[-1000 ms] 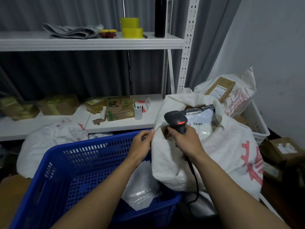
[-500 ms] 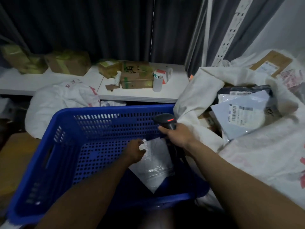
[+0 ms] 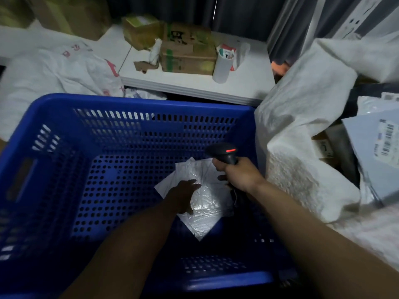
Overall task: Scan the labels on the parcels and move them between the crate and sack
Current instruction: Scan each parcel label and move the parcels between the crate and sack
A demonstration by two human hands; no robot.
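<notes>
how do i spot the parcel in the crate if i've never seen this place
Find the big blue perforated crate in the middle, left of the white sack. On its floor lies one flat silvery-white bubble mailer, partly under the left hand. It is the only parcel inside the crate.

Grey parcel (image 3: pixel 367 175) half off right edge, barcode label (image 3: pixel 387 138) blurry.
</notes>
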